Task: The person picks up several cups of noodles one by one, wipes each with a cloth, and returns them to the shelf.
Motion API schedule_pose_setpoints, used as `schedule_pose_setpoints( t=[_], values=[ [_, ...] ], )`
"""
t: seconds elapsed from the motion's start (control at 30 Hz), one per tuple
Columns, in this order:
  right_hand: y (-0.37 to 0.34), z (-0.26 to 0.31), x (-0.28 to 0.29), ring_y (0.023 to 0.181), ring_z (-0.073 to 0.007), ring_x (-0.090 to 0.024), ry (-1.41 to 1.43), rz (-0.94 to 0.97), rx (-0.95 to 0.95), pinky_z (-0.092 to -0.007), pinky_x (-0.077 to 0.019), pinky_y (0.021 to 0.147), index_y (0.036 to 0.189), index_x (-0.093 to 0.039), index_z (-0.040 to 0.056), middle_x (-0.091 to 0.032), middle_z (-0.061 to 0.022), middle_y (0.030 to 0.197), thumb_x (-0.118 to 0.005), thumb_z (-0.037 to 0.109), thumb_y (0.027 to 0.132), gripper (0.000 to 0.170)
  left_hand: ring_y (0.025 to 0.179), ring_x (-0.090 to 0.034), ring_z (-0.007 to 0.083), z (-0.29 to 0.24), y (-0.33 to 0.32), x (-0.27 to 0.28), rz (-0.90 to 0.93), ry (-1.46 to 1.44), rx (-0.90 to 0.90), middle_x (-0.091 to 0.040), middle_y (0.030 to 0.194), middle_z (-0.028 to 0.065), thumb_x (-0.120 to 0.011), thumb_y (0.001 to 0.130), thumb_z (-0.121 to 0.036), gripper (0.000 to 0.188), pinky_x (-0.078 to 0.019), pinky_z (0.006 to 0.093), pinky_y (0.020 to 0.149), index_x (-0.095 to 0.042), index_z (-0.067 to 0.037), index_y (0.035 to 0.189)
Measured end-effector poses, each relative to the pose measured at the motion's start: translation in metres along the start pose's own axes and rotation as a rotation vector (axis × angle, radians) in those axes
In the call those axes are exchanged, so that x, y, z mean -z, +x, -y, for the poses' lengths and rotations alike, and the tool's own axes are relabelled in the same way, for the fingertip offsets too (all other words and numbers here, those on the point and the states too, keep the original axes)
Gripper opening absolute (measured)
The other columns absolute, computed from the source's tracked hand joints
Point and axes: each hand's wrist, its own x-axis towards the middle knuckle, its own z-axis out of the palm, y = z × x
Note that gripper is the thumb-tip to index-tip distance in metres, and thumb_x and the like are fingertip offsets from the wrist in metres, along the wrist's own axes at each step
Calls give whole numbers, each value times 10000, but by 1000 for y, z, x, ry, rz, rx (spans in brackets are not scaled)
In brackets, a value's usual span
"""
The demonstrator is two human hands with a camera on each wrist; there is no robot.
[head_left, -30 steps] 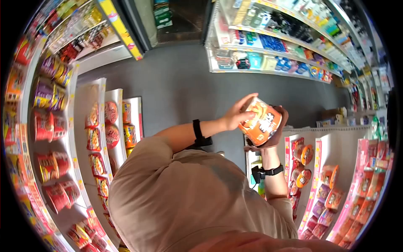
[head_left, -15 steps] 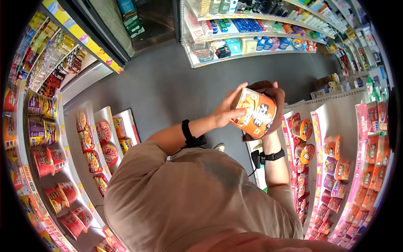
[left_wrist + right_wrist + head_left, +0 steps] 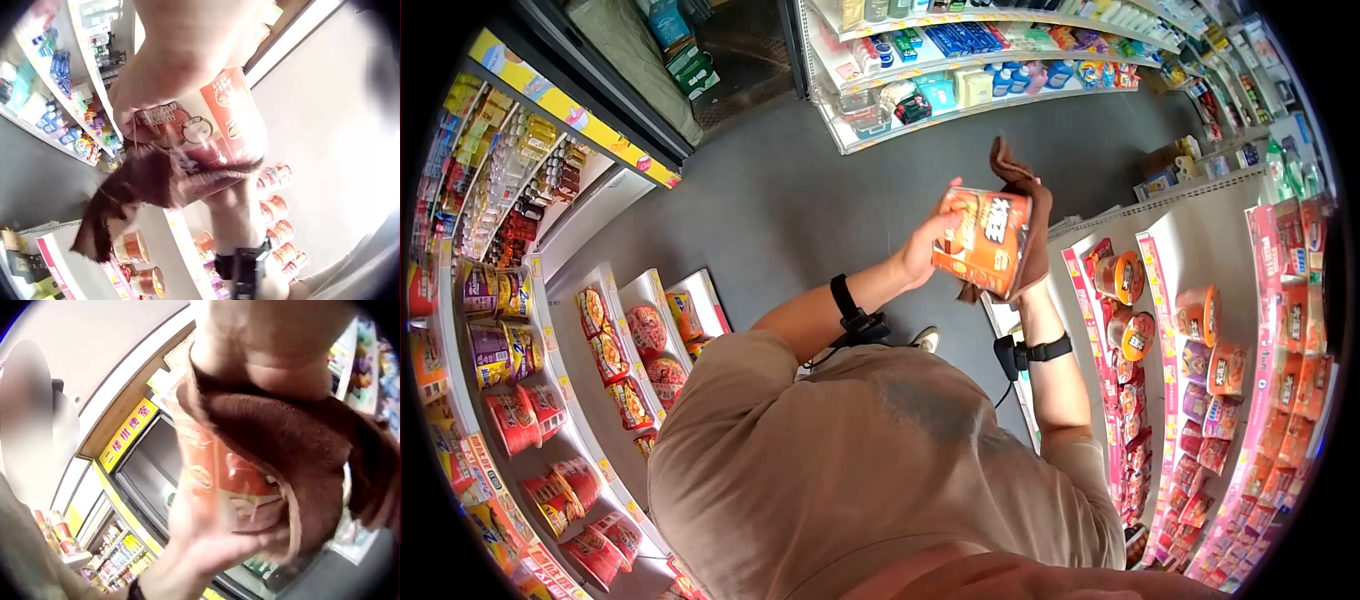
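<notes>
An orange instant noodle cup [image 3: 982,238] is held between both hands in front of the person's body. The left hand [image 3: 920,250] grips the cup from its left side; in the right wrist view, that left hand [image 3: 203,534] lies round one end. Against the cup's opposite side the right hand [image 3: 1030,292] holds a brown cloth [image 3: 1038,225], which covers most of its fingers. A loose end of the cloth [image 3: 100,225] hangs off the cup in the left wrist view. Printed pictures and lettering show on the cup's wall [image 3: 228,106].
Shelves of noodle cups [image 3: 515,415] stand at the left, and more orange noodle cups [image 3: 1197,315] fill the shelves at the right. Ahead across the grey floor [image 3: 790,210] is a toiletries shelf [image 3: 990,110]. A doorway [image 3: 740,65] opens at the far left.
The cup has turned in the hands and shifted slightly left and up in the head view. More brown cloth now stands up beyond its far edge. The head view has swung round a little.
</notes>
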Motion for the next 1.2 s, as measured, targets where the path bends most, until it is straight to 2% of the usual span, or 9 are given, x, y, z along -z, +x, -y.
schedule_pose_setpoints(
  t=[0.07, 0.13, 0.33, 0.4, 0.47, 0.67, 0.8, 1.1, 1.2],
  values=[
    [-4, -6, -10, 1127, -189, -580, 1290, -292, -507, -341, -502, 980, 1320, -506, 86, -565, -130, 1343, -451, 373, 1066, 388, 1373, -466, 244, 7, -1, 1, 18, 147, -85, -444, 1503, 140, -538, 977, -222, 738, -360, 383, 1155, -171, -56, 1596],
    [-15, -2, -12, 1126, -170, -617, 1288, -270, -570, -322, -523, 946, 1337, -504, 97, -584, -103, 1353, -433, 442, 1070, 442, 1337, -488, 240, 10, 2, -5, -27, 242, -154, -461, 1481, 153, -519, 976, -225, 695, -389, 364, 1113, -230, -26, 1576],
    [-34, 40, -26, 1102, -211, -613, 1106, -592, -690, -348, -498, 910, 1314, -538, 67, -630, -70, 1154, -476, 441, 1051, 461, 1273, -532, 216, 11, 20, -2, -144, 219, -146, -524, 1403, 150, -624, 941, -173, 774, -419, 331, 1077, -218, 22, 1571],
    [-7, 87, 3, 1069, -249, -617, -152, -444, -235, -366, -497, 901, 1222, -591, 41, -628, -113, 1122, -603, 382, 944, 440, 1261, -530, 207, 9, 18, -6, -109, 256, -89, -523, 1407, 141, -648, 933, -176, 821, -418, 317, 1065, -191, 13, 1587],
    [-24, 68, 6, 1054, -308, -610, -542, -254, -28, -388, -495, 903, 1178, -606, 19, -623, -162, 1119, -677, 291, 852, 430, 1244, -533, 196, 8, 9, -15, -58, 328, -124, -536, 1387, 135, -656, 929, -182, 828, -416, 311, 1061, -192, 6, 1589],
    [-18, 48, 21, 1012, -400, -617, -551, -162, 79, -427, -504, 862, 1177, -611, -2, -634, -209, 1083, -755, 288, 676, 596, 1262, -451, 403, -9, -15, -15, -17, 1097, -427, -405, 1361, 251, -797, 778, -362, 943, -393, 477, 1064, -336, -148, 1572],
    [-5, 54, 32, 1053, -387, -610, -412, 36, 112, -421, -503, 893, 1184, -598, 9, -627, -181, 1133, -762, 318, 683, 611, 1250, -462, 406, -30, -30, -29, 117, 1457, -622, -463, 1351, 242, -832, 668, -379, 961, -373, 468, 1075, -458, -58, 1492],
    [-36, 61, -4, 1208, -368, -600, -799, 114, 94, -390, -494, 999, 1327, -541, -4, -598, -211, 1297, -760, 406, 723, 762, 1272, -451, 457, -27, -26, -2, 172, 1409, -523, -438, 1391, 275, -857, 630, -459, 1141, -383, 518, 1067, -314, -55, 1548],
    [-21, 47, 4, 1218, -349, -605, -251, 184, -8, -377, -482, 1029, 1347, -534, -8, -599, -218, 1315, -772, 415, 725, 790, 1265, -456, 454, -31, -38, -14, 260, 1514, -534, -423, 1394, 271, -860, 618, -473, 1171, -389, 519, 1058, -295, -60, 1558]
  ],
)
